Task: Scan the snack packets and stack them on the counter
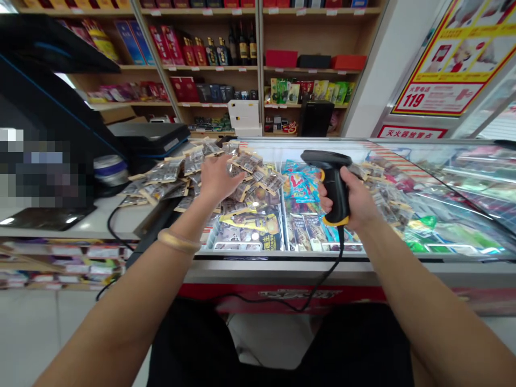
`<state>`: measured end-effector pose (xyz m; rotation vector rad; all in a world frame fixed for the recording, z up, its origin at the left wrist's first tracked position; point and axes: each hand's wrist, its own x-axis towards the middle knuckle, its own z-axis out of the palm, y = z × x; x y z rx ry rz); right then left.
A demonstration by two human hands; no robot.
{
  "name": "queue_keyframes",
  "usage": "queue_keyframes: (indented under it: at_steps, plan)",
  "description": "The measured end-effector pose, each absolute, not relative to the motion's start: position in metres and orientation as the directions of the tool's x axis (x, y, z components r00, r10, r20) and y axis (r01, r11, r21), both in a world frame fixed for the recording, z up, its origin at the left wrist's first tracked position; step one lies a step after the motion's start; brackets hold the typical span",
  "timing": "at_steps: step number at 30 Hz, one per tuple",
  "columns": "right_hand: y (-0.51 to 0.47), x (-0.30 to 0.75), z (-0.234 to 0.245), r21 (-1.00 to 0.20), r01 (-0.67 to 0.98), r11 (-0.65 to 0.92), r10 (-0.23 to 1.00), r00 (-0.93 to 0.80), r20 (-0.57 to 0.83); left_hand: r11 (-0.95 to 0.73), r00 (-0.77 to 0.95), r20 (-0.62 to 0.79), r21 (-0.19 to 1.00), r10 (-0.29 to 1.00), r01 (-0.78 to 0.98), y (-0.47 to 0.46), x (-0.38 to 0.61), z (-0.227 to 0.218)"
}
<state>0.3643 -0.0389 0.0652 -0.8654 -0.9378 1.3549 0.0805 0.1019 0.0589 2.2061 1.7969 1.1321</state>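
Note:
My right hand (357, 199) is wrapped around the handle of a black barcode scanner (335, 185) with yellow trim, held above the glass-topped freezer. From the handle a black cable (336, 263) runs down and to the left. My left hand (220, 177) lies over a heap of small clear packets with dark contents (193, 161), its thumb spread away from the fingers. The fingertips are partly lost among the packets, and no packet shows clearly in that hand. More such packets (245, 185) spill across the freezer's glass.
Under the glass, the freezer (250, 260) holds blue bags (300, 183) and a yellow package (252, 221). A counter with a black device (149, 137) and a can (110, 174) stands left. Shelves (209, 67) with bottles and boxes line the back.

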Motion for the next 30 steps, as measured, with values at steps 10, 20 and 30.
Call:
queue_keyframes:
  at_steps: [10, 20, 30]
  plan:
    - [0.002, 0.313, 0.046, -0.904, -0.331, -0.272, 0.952, -0.229, -0.203, -0.115, 0.027, 0.272, 0.311, 0.962, 0.943, 0.083, 0.059, 0.058]
    - [-0.009, 0.312, 0.033, -0.920, -0.272, -0.283, 0.936, -0.288, -0.203, -0.191, 0.074, 0.337, 0.329, 0.938, 0.925, 0.075, 0.058, 0.055]
    - [-0.015, 0.313, 0.039, -0.919, -0.277, -0.282, 0.940, -0.270, -0.208, -0.219, -0.201, 0.278, 0.937, 0.939, 0.273, 0.083, 0.059, 0.063]
